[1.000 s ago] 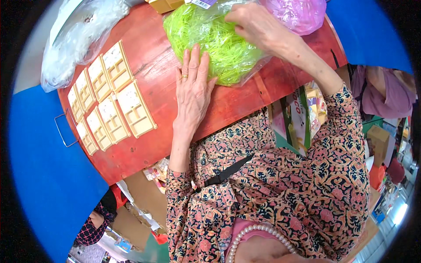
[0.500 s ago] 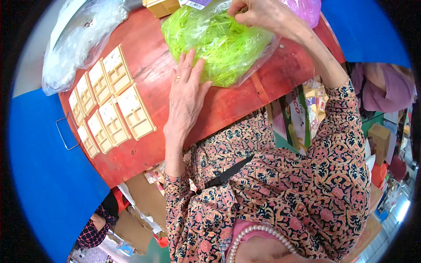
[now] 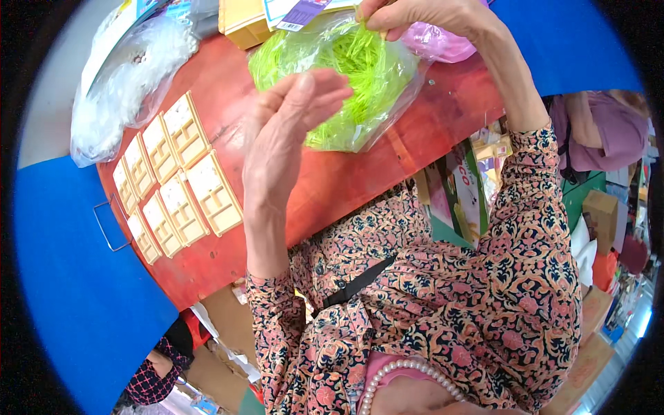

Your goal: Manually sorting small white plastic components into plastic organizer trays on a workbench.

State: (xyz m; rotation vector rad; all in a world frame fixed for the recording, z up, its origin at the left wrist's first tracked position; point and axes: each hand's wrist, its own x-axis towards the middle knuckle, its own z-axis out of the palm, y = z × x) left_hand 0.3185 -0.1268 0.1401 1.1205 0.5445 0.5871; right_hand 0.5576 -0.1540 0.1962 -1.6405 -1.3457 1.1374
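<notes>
A clear plastic bag [image 3: 404, 90] full of bright green shredded strands [image 3: 356, 66] lies on the red table at the far middle. My right hand [image 3: 408, 19] is over the bag's far side, thumb and fingers pinched together on a tuft of the green strands. My left hand [image 3: 290, 114] is raised in front of the bag's left side, fingers stretched out, holding nothing. Left of it, small cream compartment trays [image 3: 190, 131] lie in two rows, several of them with white pieces in their upper sections.
A clear bag of white pieces [image 3: 121, 97] sits at the far left. Behind the green strands are a yellow box [image 3: 242, 24] and a pink plastic bag [image 3: 439, 41]. A wire handle [image 3: 111, 221] juts from the table's left edge. Other people [image 3: 602, 135] sit right and lower left.
My left hand has lifted off the bag and turned, its fingers now pointing right. My right hand has moved slightly away and left, still pinching. The whole view has shifted a little.
</notes>
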